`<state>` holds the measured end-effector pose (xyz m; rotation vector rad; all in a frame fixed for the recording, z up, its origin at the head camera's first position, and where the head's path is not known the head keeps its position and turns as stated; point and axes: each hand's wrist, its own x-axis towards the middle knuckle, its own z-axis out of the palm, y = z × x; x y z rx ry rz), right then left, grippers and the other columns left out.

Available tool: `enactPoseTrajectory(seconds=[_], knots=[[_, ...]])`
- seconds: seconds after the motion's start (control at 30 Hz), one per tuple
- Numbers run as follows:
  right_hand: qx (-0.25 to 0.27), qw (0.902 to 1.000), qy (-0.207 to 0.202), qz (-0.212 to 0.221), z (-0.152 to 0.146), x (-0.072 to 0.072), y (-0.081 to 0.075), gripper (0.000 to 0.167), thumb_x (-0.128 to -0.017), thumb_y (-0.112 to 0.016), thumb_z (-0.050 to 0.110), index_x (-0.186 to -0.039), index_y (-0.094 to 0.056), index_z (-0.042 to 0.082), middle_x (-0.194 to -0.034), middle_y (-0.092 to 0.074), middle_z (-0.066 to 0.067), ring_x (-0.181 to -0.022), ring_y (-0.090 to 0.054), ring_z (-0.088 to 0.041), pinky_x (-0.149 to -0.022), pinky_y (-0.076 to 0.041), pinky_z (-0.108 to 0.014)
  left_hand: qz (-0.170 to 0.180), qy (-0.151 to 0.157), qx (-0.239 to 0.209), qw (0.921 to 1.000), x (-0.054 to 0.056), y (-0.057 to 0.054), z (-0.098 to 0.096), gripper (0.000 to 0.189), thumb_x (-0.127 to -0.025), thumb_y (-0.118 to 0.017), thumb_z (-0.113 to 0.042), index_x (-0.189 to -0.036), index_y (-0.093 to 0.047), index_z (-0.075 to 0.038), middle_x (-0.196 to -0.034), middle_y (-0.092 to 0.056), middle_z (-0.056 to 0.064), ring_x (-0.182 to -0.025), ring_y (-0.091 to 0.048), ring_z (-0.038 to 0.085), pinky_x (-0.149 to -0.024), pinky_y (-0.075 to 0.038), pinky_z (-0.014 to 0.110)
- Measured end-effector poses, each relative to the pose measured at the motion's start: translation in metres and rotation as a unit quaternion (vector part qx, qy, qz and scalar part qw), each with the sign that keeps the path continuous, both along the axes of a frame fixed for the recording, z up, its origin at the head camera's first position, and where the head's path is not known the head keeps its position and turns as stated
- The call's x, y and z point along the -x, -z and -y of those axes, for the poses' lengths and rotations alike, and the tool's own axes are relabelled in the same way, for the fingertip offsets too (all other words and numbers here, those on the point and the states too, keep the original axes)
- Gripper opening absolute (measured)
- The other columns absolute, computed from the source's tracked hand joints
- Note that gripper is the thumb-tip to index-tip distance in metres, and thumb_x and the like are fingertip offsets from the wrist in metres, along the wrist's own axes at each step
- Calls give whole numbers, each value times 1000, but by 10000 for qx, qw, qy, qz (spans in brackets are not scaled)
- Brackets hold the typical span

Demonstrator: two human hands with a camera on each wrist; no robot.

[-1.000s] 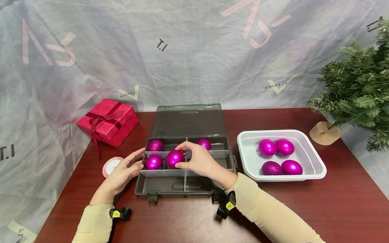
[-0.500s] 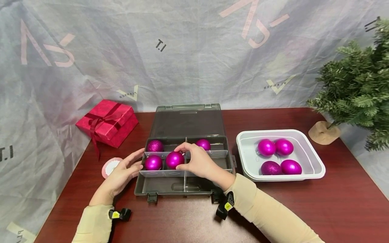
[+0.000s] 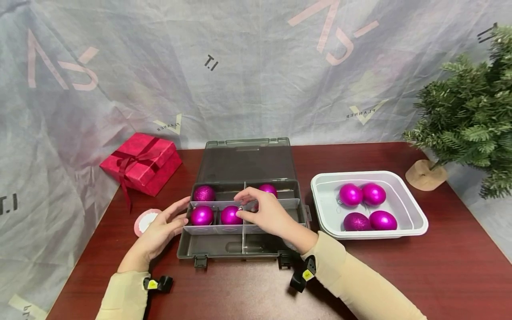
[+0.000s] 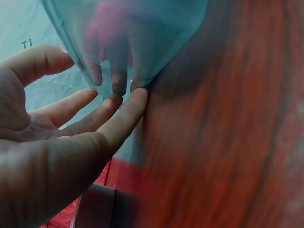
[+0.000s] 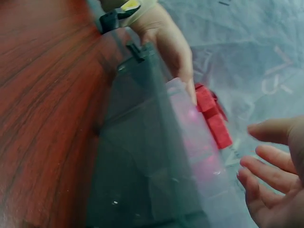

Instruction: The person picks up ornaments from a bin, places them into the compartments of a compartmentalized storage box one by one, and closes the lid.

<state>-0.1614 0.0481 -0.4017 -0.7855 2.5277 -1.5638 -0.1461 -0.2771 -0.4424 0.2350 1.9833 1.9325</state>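
Note:
A grey see-through divider box (image 3: pixel 212 244) stands with its lid (image 3: pixel 248 162) raised. My left hand (image 3: pixel 158 233) touches its left side with fairly straight fingers, and in the left wrist view the fingertips (image 4: pixel 137 97) rest against the wall. Above the middle row is my right hand (image 3: pixel 270 213), thumb and fingers spread apart with nothing held. Just left of its thumb, a shiny magenta Christmas bauble (image 3: pixel 230 215) sits in a middle compartment beside another bauble (image 3: pixel 202 216). The back row has a glittery bauble (image 3: pixel 204 194) at left and one bauble (image 3: pixel 268 190) at right, partly hidden by my right hand.
A white tub (image 3: pixel 418 227) with several magenta baubles stands right of the box. Behind it at the right is a small fir tree (image 3: pixel 472 111) on a wooden base (image 3: pixel 426 174). A red gift box (image 3: pixel 142 162) and a pink-and-white round item (image 3: pixel 146 221) lie at left.
My right hand has let go of the shiny bauble, which now sits lower in the middle compartment. That hand has drawn slightly to the right. My left hand has stayed at the box's side.

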Motion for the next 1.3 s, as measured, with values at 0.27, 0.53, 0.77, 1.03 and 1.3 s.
enactPoseTrajectory(seconds=[0.27, 0.53, 0.77, 1.03, 1.3], knots=[[749, 9958, -524, 47, -32, -11, -21, 26, -96, -70, 6, -121, -68, 10, -115, -71, -9, -102, -67, -15, -88, -55, -33, -6, -10, -9, 10000, 0, 0, -1, 65, -103, -53, -5, -161, -24, -3, -162, -22, 22, -126, -50, 4, -97, -48, 25], [1063, 9902, -893, -114, -94, -23, -30, 33, -96, -65, -4, -128, -64, 2, -119, -70, -15, -108, -67, -29, -90, -55, -36, 6, -6, 17, 10000, 0, 0, -2, 65, -103, -54, -6, -161, -24, -4, -162, -22, 21, -127, -49, 5, -97, -47, 25], [595, 9962, -569, -272, -162, -33, -37, 36, -94, -67, -6, -130, -63, 1, -118, -71, -13, -110, -67, -21, -93, -52, -30, 2, -16, -10, 10000, 0, 0, -1, 65, -103, -53, -6, -161, -24, -3, -163, -21, 21, -127, -50, 4, -97, -48, 25], [33, 9988, -450, -214, -230, -31, -34, 36, -90, -69, -11, -123, -67, 2, -116, -72, -8, -106, -70, -18, -90, -52, -24, 20, -16, -84, 10000, 0, -1, -2, 64, -103, -53, -5, -161, -24, -3, -162, -22, 23, -126, -51, 5, -97, -49, 25], [-741, 9944, -741, -121, -268, -20, -21, 35, -92, -70, -4, -126, -66, 3, -118, -72, -6, -110, -67, -16, -91, -50, -21, -77, 22, -155, 9998, 0, 2, -1, 62, -104, -52, -4, -160, -26, -4, -159, -25, 21, -126, -53, 6, -97, -49, 27]])
